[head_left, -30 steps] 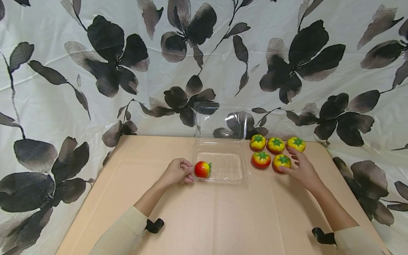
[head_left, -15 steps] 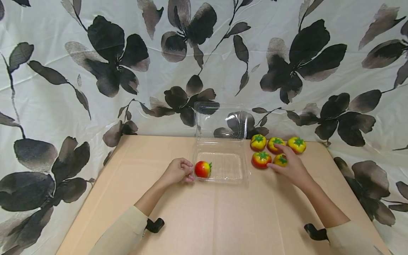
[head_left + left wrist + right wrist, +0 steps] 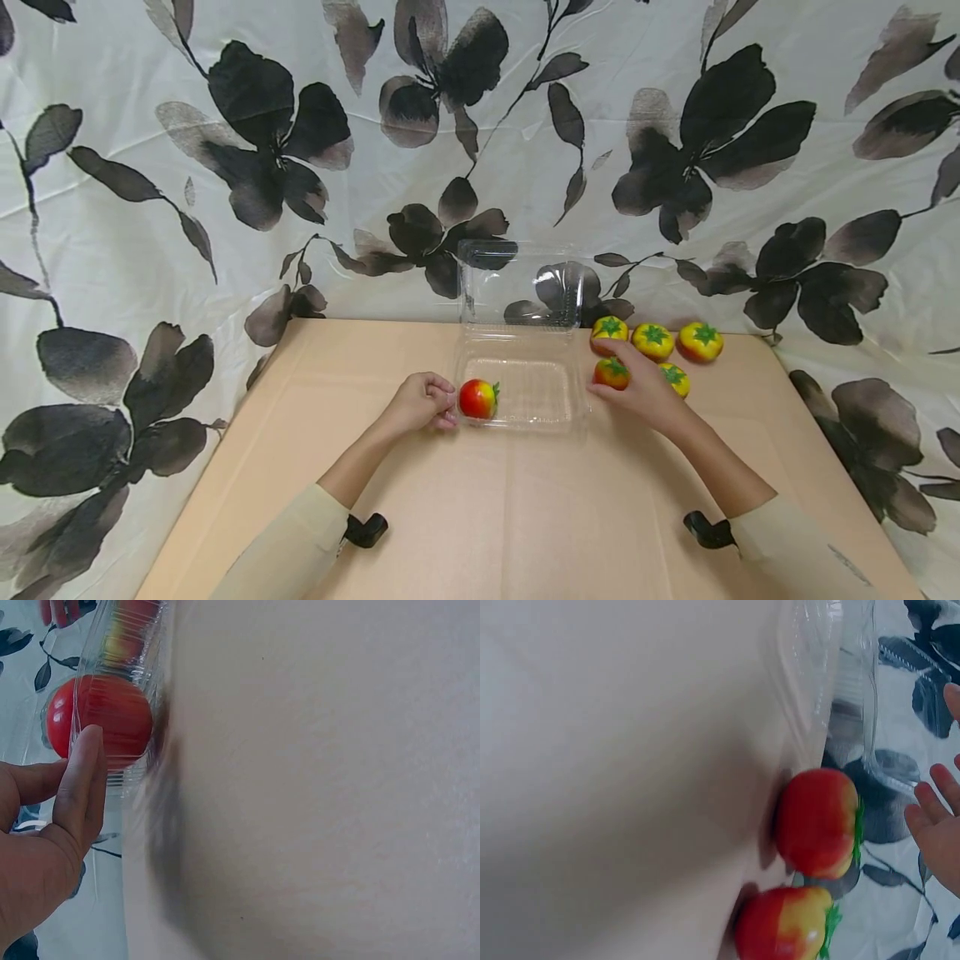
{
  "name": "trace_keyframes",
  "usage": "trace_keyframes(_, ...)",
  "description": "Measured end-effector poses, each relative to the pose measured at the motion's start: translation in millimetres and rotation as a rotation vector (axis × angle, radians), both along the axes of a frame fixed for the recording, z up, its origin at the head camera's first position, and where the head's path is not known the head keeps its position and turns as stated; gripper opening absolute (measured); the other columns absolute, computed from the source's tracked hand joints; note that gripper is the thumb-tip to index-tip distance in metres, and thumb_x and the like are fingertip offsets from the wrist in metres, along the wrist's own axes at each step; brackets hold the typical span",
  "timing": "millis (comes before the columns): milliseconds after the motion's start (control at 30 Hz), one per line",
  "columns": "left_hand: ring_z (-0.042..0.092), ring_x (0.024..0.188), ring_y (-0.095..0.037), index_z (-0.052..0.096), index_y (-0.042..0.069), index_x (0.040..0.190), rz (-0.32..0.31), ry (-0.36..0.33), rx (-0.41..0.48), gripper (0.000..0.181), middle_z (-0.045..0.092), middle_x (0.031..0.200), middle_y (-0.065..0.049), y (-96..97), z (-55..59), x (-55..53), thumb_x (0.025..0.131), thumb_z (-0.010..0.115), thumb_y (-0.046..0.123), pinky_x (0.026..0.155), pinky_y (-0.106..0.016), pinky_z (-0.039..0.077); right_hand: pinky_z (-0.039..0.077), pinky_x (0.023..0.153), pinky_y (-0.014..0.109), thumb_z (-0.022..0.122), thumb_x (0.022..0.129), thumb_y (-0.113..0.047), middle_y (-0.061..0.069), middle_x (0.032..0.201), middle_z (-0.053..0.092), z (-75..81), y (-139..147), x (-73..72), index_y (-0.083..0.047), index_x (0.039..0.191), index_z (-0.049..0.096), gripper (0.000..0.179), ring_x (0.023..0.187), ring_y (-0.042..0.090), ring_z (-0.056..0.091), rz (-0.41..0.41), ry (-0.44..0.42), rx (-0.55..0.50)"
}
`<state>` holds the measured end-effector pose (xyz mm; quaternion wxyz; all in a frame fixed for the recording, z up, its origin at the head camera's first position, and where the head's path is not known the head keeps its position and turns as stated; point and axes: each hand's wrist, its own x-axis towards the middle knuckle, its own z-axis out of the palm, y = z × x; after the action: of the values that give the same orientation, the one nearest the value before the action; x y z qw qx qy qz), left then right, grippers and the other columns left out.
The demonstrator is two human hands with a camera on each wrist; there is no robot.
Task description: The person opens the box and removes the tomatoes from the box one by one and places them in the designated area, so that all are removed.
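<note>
A clear plastic clamshell container stands at the table's back edge, its lid raised behind it. One red-and-yellow tomato lies in its front left corner, tipped so the green leaves face right. My left hand pinches the container's left rim between thumb and fingers, close beside that tomato. To the right of the container, my right hand hovers around the front-left loose tomato, thumb and fingers spread on either side. In the right wrist view the right hand's fingers are apart from the tomatoes.
Several more tomatoes sit beside the right hand: a back-left one, a back-middle one, a back-right one, and a partly hidden front one. A flower-patterned cloth hangs behind the tan table.
My right hand has moved left across the tomatoes, from the right end of the group to the front-left one. The left hand and container stay put.
</note>
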<state>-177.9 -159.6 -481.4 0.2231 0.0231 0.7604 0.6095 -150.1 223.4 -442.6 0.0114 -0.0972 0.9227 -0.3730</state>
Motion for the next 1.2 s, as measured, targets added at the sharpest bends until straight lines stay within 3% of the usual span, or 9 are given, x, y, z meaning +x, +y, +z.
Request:
trace_keyframes(200, 0.073, 0.066, -0.021, 0.057, -0.013, 0.113, -0.005, 0.015, -0.002, 0.018, 0.066, 0.084, -0.019, -0.3, 0.7, 0.4, 0.098, 0.064, -0.005, 0.07, -0.046, 0.068, 0.034, 0.123, 0.066, 0.084, 0.088, -0.02, 0.015, 0.154, 0.051, -2.9, -16.0, -8.0, -0.01, 0.151, 0.047, 0.074, 0.145, 0.039, 0.043, 0.098, 0.054, 0.01)
trace_keyframes(300, 0.073, 0.067, -0.02, 0.057, -0.012, 0.114, -0.008, 0.012, -0.002, 0.019, 0.065, 0.084, -0.018, 0.7, -0.5, 0.1, 0.098, 0.064, -0.004, 0.069, -0.044, 0.069, 0.038, 0.121, 0.065, 0.084, 0.087, -0.017, 0.015, 0.153, 0.053, -3.2, -22.2, -10.5, -0.009, 0.15, 0.049, 0.073, 0.143, 0.039, 0.047, 0.141, 0.075, 0.006)
trace_keyframes(367, 0.074, 0.067, -0.021, 0.057, -0.012, 0.114, -0.004, 0.009, -0.004, 0.02, 0.065, 0.084, -0.017, 1.4, -0.8, 0.5, 0.098, 0.065, -0.004, 0.069, -0.043, 0.068, 0.048, 0.114, 0.062, 0.084, 0.087, -0.018, 0.013, 0.153, 0.053, -2.7, -26.7, -12.0, -0.011, 0.15, 0.05, 0.072, 0.135, 0.041, 0.053, 0.154, 0.061, -0.004)
trace_keyframes(600, 0.074, 0.067, -0.021, 0.057, -0.012, 0.114, -0.013, 0.02, -0.019, 0.019, 0.066, 0.084, -0.018, 1.0, 0.2, 1.8, 0.098, 0.065, -0.003, 0.069, -0.044, 0.069, 0.039, 0.122, 0.061, 0.083, 0.089, -0.027, 0.01, 0.155, 0.052, -5.3, -41.6, -18.6, -0.015, 0.15, 0.052, 0.069, 0.147, 0.036, 0.044, 0.208, -0.004, -0.03)
trace_keyframes(967, 0.074, 0.066, -0.021, 0.057, -0.012, 0.112, -0.014, 0.019, -0.02, 0.017, 0.068, 0.083, -0.019, 0.7, 1.7, 0.5, 0.098, 0.063, -0.005, 0.068, -0.043, 0.069, 0.046, 0.118, 0.057, 0.083, 0.089, -0.02, 0.009, 0.15, 0.058, -11.6, -66.0, -32.2, -0.013, 0.149, 0.053, 0.068, 0.139, 0.035, 0.053, 0.355, -0.018, 0.066)
trace_keyframes(1200, 0.074, 0.066, -0.021, 0.057, -0.013, 0.113, -0.018, 0.023, -0.023, 0.018, 0.068, 0.084, -0.02, 1.2, 2.8, -0.1, 0.098, 0.064, -0.005, 0.07, -0.046, 0.068, 0.048, 0.117, 0.055, 0.082, 0.089, -0.018, 0.006, 0.149, 0.059, -15.0, -79.6, -39.7, -0.015, 0.148, 0.054, 0.065, 0.138, 0.031, 0.055, 0.418, -0.087, 0.033)
